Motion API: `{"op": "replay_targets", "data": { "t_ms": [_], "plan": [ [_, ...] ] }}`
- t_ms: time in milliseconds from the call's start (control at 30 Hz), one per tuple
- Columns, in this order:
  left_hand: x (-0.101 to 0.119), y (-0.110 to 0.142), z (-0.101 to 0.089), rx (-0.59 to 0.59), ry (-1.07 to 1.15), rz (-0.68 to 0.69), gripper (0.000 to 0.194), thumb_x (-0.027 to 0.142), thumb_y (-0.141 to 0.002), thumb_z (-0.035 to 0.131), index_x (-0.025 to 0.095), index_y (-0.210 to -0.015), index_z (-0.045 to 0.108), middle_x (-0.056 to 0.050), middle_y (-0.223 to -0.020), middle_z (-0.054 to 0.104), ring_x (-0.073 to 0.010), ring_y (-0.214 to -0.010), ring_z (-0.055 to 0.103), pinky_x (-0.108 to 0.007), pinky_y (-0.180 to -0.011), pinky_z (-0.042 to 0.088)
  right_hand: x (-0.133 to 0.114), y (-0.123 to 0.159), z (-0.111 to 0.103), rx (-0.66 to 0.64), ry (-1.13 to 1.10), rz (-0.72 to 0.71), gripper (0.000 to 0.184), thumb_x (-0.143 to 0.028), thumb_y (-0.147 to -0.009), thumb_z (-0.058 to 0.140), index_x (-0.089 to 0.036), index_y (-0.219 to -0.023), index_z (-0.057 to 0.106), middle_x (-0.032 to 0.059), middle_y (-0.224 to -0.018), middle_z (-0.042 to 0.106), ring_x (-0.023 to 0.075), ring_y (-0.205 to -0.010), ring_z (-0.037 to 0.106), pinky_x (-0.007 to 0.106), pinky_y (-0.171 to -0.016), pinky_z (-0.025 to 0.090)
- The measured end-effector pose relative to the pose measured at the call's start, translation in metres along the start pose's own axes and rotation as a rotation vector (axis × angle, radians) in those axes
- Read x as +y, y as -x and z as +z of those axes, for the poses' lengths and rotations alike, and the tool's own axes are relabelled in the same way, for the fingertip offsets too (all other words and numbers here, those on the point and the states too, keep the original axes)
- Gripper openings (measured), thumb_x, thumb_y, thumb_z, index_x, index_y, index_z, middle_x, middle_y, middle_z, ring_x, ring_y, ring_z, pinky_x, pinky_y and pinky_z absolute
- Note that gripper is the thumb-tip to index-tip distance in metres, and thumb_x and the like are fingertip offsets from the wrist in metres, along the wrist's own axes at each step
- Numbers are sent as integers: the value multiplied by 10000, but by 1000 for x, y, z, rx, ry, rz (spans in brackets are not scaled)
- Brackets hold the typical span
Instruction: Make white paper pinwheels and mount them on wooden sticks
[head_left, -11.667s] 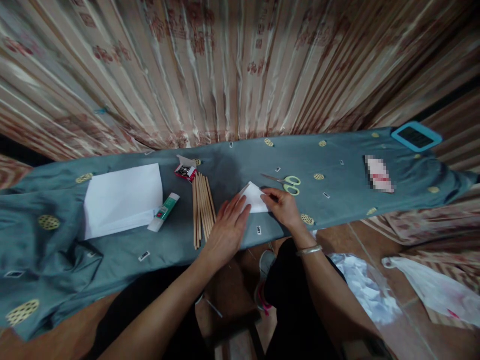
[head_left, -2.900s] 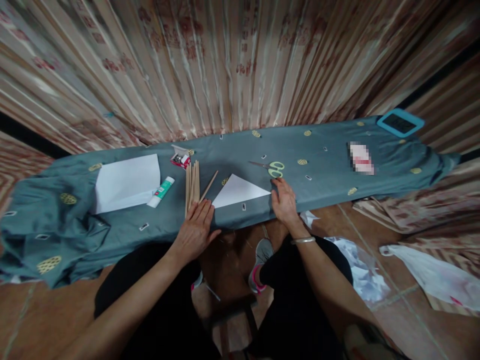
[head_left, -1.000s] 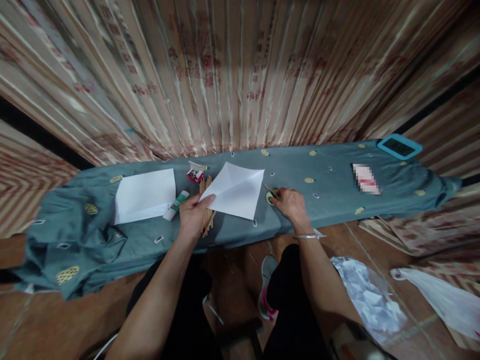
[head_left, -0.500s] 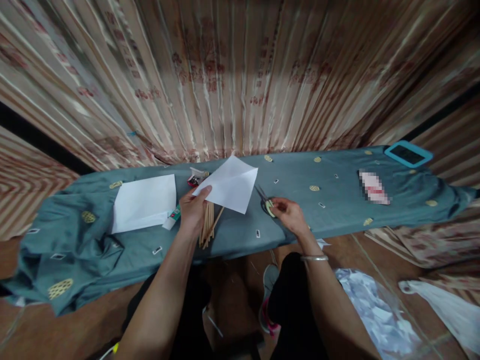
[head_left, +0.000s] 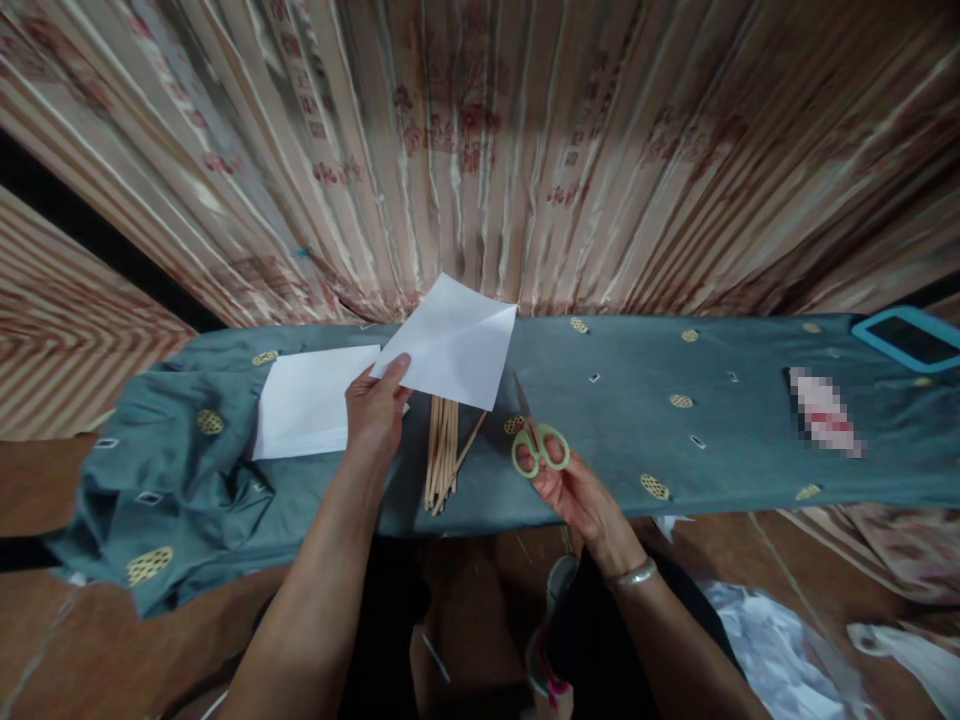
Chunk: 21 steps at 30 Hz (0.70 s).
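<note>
One creased sheet of white paper (head_left: pixel 461 345) is pinched in the left hand (head_left: pixel 375 410); to its right, the right hand (head_left: pixel 576 495) grips green-handled scissors (head_left: pixel 535 434), which could nick the paper's edge if either hand drifts

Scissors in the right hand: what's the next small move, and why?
Probably have the right hand settle its grip in the loops of the scissors. The blades look closed, and whether any finger passes through the loops is unclear. The left hand already holds the creased white sheet by one corner, apart from the blades.
</note>
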<state>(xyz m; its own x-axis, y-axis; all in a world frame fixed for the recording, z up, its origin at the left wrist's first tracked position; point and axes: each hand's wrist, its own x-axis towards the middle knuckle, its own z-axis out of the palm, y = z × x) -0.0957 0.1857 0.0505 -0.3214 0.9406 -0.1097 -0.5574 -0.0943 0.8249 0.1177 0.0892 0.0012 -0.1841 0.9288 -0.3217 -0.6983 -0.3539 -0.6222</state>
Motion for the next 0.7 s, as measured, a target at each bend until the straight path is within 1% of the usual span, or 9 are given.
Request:
{"op": "replay_targets", "data": {
  "t_ms": [100, 200, 267, 367, 433, 500, 633, 700],
  "plan": [
    [3, -2, -2, 3, 35, 0, 373, 248, -447, 918, 158, -735, 699, -26, -777, 757, -211, -852, 731, -352, -879, 568, 6, 5, 5, -51, 58, 24, 406, -442, -651, 857, -219, -970, 742, 10, -838, 716, 96, -678, 625, 187, -610, 523],
    [4, -3, -4, 5, 33, 5, 363, 237, -464, 909, 160, -748, 697, -31, -808, 761, -220, -883, 729, -365, -889, 567, 7, 10, 8, -129, 207, -10, 470, -551, -688, 795, -207, -1002, 738, 32, -798, 701, 121, -667, 610, 216, -559, 477],
    [3, -3, -5, 0, 15, 12, 363, 241, -472, 903, 160, -761, 700, -38, -817, 762, -227, -902, 726, -376, -897, 566, 6, 12, 9, -185, 325, -45, 541, -592, -705, 762, -186, -1061, 723, 54, -821, 699, 141, -699, 612, 240, -575, 460],
    [1, -2, -5, -13, -12, 17, 354, 247, -481, 897, 159, -760, 698, -43, -834, 762, -236, -933, 721, -386, -906, 565, 3, 15, 7, -228, 496, -80, 600, -606, -714, 744, -187, -1140, 694, 60, -850, 698, 163, -740, 606, 281, -615, 459],
    [-2, 0, -3, -24, -25, 11, 358, 250, -481, 900, 155, -763, 702, -43, -835, 760, -239, -941, 719, -389, -902, 568, 1, 15, 4, -231, 570, -88, 579, -595, -717, 744, -201, -1138, 695, 50, -849, 693, 161, -738, 593, 288, -610, 454],
    [-7, 3, 0, -44, -39, 2, 366, 259, -478, 904, 150, -768, 710, -40, -823, 758, -237, -924, 721, -386, -889, 576, 0, 14, 1, -239, 595, -94, 564, -582, -717, 749, -202, -1130, 697, 44, -852, 689, 149, -719, 584, 280, -600, 448],
    [-14, 9, 8, -77, -46, -17, 363, 273, -470, 910, 145, -755, 725, -35, -806, 759, -219, -869, 726, -362, -856, 592, -2, 12, -5, -260, 599, -114, 630, -584, -720, 745, -171, -1190, 667, 54, -865, 682, 140, -706, 582, 271, -588, 449],
    [-17, 11, 11, -73, -45, -30, 364, 271, -456, 912, 143, -744, 731, -35, -790, 758, -216, -852, 726, -354, -847, 596, -3, 12, -6, -257, 605, -126, 628, -585, -732, 734, -170, -1199, 661, 52, -860, 675, 138, -708, 578, 268, -586, 452]
  ]
}}
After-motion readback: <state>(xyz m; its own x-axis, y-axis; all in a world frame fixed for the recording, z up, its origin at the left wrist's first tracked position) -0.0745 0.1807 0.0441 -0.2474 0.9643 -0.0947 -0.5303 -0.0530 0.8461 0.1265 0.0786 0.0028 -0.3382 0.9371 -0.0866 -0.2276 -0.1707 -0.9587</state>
